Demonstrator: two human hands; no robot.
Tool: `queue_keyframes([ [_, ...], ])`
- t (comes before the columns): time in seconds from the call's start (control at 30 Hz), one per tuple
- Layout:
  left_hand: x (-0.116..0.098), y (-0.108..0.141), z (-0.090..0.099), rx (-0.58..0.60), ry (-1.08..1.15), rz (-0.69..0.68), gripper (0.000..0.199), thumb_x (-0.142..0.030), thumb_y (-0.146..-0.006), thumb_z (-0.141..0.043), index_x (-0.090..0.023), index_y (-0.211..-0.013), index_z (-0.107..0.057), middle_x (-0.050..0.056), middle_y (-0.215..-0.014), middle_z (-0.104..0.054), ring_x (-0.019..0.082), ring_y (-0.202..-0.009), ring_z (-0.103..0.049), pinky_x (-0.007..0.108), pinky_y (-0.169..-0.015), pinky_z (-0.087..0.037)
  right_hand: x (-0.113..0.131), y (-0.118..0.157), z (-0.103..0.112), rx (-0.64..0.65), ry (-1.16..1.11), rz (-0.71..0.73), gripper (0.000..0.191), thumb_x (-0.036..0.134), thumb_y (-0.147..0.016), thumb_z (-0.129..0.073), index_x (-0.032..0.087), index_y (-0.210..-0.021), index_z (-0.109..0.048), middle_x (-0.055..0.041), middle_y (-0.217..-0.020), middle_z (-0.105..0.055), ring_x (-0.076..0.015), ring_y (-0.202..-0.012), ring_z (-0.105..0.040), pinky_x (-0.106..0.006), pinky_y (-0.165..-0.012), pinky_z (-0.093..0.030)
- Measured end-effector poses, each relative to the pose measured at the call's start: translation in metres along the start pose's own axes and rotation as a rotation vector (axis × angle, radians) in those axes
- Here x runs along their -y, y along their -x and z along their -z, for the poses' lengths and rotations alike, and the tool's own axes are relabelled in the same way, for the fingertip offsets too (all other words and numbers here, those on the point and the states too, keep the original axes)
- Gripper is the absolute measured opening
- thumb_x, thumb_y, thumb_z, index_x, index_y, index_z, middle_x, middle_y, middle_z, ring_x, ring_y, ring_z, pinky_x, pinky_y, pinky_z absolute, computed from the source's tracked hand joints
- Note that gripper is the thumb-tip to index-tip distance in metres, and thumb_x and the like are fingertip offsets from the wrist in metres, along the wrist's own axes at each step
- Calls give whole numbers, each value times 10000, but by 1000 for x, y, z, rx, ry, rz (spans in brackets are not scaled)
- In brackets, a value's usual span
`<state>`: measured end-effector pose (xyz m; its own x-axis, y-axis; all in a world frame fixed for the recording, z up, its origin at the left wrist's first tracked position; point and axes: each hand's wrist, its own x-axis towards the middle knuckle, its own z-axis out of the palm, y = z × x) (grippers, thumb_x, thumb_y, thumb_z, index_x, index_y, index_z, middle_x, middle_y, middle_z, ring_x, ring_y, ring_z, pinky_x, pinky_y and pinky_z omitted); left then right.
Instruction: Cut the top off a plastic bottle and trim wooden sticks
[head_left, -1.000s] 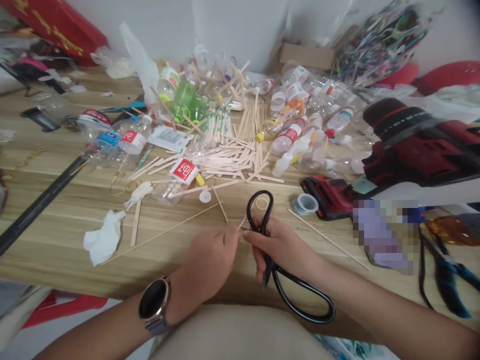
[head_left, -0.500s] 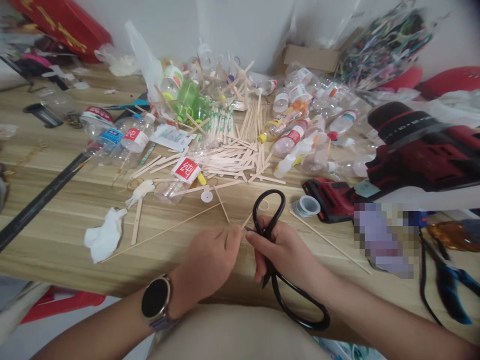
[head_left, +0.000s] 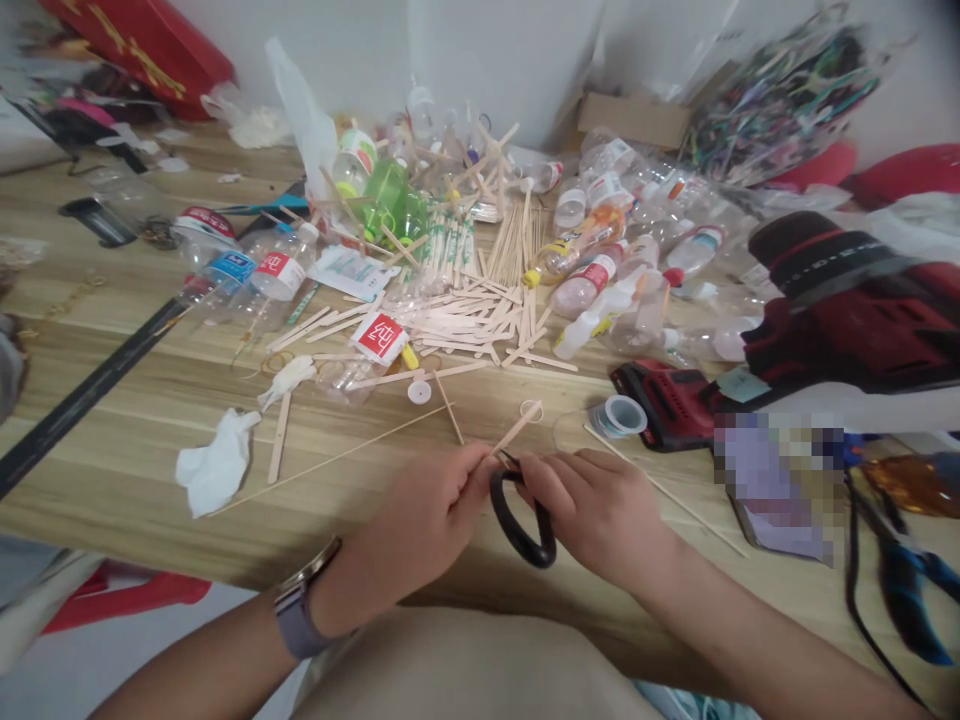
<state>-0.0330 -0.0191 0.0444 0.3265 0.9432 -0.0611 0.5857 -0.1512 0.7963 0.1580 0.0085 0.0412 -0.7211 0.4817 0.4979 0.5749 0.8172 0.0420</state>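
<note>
My left hand (head_left: pixel 439 510), with a watch on the wrist, is closed around a flat wooden craft stick (head_left: pixel 519 425) whose free end points up and to the right. My right hand (head_left: pixel 600 510) grips black-handled scissors (head_left: pixel 525 545). One handle loop hangs below the fingers, while the other is covered by the hand. The dark blade tip (head_left: pixel 510 458) touches or nearly touches the stick beside my left fingertips; I cannot tell which. Just past the stick's end lies a small rubber band (head_left: pixel 532 411). Another craft stick (head_left: pixel 450 408) and a thin skewer (head_left: pixel 337 457) rest nearby.
Craft sticks (head_left: pixel 472 320) are heaped mid-table. Plastic bottles (head_left: pixel 592 285) crowd the back. At right lie a red and black power drill (head_left: pixel 847 310), pliers (head_left: pixel 911 590) and a clear spool-like cup (head_left: pixel 621 415). A crumpled tissue (head_left: pixel 216 465) and a dark bar (head_left: pixel 97 385) are on the left.
My right hand has turned over, so the scissors' handles swing down and the blade tip is at the stick. My left hand has rolled slightly, and more of the stick shows.
</note>
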Motion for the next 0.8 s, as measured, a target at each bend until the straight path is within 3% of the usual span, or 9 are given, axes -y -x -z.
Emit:
queue_keyframes([
  [0.17,-5,-6,1,83,250,162,339,-351,-974,-385,-185,-829,-642,16,-791,-698,167,-730,-617,267,-646,-423,-4,2,5,50,200,166,331,65,-981,-363,145,-805,-632,16,-542,-561,-142,-472,-495,-309,-529,-309],
  [0.33,0,-6,4,24,222,278,395,-414,-963,-372,-189,-888,-688,-9,-658,-612,168,-642,-560,273,-575,-365,-10,1,18,77,217,223,321,69,-986,-377,141,-817,-641,6,-564,-592,-144,-483,-514,-308,-530,-315],
  [0.43,0,-3,3,13,172,281,395,-408,-967,-360,-197,-931,-692,-23,-604,-557,168,-595,-527,277,-556,-342,-9,0,17,85,66,84,369,76,-995,-348,156,-764,-625,13,-524,-580,-131,-452,-509,-293,-507,-321],
  [0.53,-4,1,-3,-21,160,184,366,-380,-975,-352,-194,-911,-660,-3,-698,-619,171,-674,-570,280,-610,-368,0,1,8,83,-134,-186,361,242,-1026,-375,189,-747,-598,15,-512,-586,-134,-427,-508,-271,-465,-319],
  [0.63,-7,4,-7,-62,130,145,335,-359,-975,-347,-197,-809,-588,4,-728,-627,162,-674,-565,277,-609,-361,8,2,0,178,-354,-419,311,358,-1000,-440,212,-746,-544,16,-532,-595,-136,-419,-520,-250,-440,-318],
  [0.7,-8,5,-8,-64,101,148,332,-361,-974,-343,-203,-768,-551,0,-694,-606,157,-636,-545,276,-585,-347,10,3,-2,235,-438,-499,304,378,-982,-452,220,-729,-507,18,-520,-573,-138,-411,-520,-243,-427,-315],
  [0.8,-8,6,-8,-64,72,155,347,-368,-977,-326,-207,-771,-554,8,-696,-618,163,-634,-553,280,-587,-354,9,4,-1,239,-407,-504,317,397,-973,-437,221,-717,-499,-4,-533,-574,-160,-440,-537,-251,-442,-337],
])
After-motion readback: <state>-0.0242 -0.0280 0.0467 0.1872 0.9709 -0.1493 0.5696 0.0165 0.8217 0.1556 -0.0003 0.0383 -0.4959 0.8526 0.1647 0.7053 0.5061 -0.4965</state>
